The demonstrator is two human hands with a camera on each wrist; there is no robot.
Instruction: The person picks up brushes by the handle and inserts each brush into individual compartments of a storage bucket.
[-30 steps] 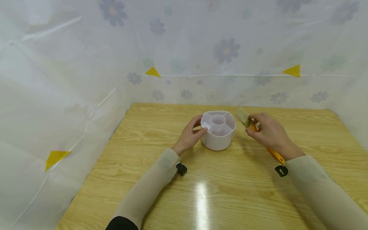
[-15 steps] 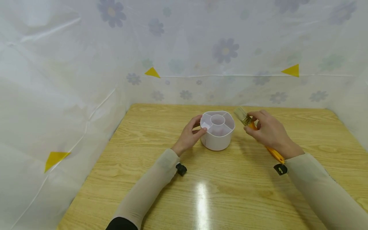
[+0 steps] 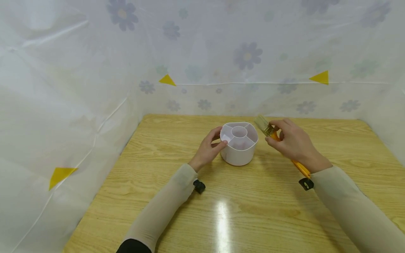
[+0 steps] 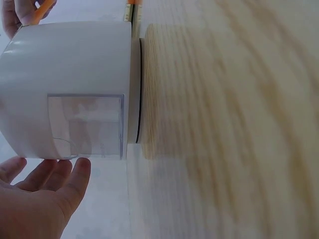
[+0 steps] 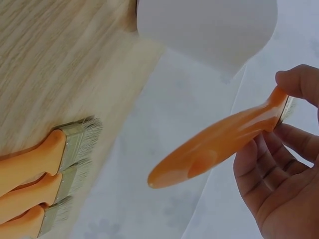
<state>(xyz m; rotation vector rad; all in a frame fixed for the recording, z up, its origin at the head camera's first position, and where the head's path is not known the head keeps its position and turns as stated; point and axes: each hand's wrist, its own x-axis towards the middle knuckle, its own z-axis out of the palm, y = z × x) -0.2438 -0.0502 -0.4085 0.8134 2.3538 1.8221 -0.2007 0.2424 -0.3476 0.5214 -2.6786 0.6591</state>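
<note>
A white round organizer point(image 3: 238, 154) stands upright on the table, divided into several compartments around a central ring. My left hand point(image 3: 207, 149) holds its left side, thumb at the rim. In the left wrist view those fingers touch the wall beside a clear label pocket point(image 4: 87, 127). To the right, my right hand point(image 3: 292, 142) pinches a paintbrush point(image 5: 214, 142) near its metal ferrule. The pale bristles point up and left, beside the organizer's rim and apart from it. Its orange handle slants down below the palm, partly hidden by the hand in the head view.
Three more orange-handled paintbrushes point(image 5: 37, 181) lie side by side on the table in the right wrist view. The wood-grain table point(image 3: 196, 218) ends at a flower-patterned white sheet point(image 3: 205, 52) behind, with another white sheet at the left.
My right hand has moved slightly left and up with the paintbrush, bringing the bristles nearer the organizer. The left hand and organizer have stayed in place.
</note>
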